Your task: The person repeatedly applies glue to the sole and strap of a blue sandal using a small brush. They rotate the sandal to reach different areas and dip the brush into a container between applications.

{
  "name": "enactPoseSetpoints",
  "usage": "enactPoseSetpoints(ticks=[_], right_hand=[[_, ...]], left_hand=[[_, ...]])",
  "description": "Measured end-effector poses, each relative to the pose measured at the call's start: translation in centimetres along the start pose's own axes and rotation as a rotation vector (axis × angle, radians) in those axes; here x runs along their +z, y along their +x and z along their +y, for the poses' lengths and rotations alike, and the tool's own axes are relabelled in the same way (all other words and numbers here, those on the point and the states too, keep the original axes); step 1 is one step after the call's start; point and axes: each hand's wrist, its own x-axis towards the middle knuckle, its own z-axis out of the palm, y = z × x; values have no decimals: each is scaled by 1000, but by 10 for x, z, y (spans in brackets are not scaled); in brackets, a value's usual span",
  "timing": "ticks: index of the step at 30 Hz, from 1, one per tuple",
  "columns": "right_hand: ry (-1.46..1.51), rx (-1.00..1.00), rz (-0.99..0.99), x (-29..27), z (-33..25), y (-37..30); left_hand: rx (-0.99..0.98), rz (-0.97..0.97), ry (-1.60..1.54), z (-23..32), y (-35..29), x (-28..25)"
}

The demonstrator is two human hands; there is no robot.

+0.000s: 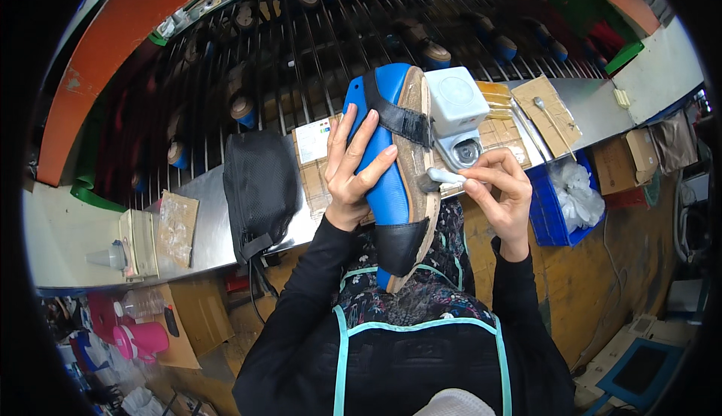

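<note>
My left hand point(352, 171) is wrapped around a blue shoe last point(387, 199), its fingers spread across the side. Fitted on the last is a sandal with black straps point(404, 249) and a brown footbed edge, held tilted with the toe end toward me. In a pinch, my right hand point(498, 194) holds a small brush-like applicator point(445, 177) with a pale handle. Its dark, rounded tip meets the sandal's brown edge. Just beyond my right hand stands a white dispenser point(456, 102) with a round cup point(466, 150) at its base.
A rack of metal rods point(316, 77) carrying several lasts crosses the far side. On the bench lie a black bag point(259, 186) and a cardboard piece point(547, 111) with a swab-like stick. To the right hangs a blue crate point(547, 220) holding clear plastic.
</note>
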Motion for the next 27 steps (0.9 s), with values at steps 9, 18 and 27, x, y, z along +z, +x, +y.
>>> enactPoseSetpoints(ticks=[9,18,27], right_hand=[[-333,11,182,21,-15,-12],[-721,-230,349,34,-15,-13],[-616,-280,326,29,-14,-1]], left_hand=[[53,-87,147,4,-5,-7],[80,-141,172,2,-6,-11],[92,-118,121,-5,-3,-13]])
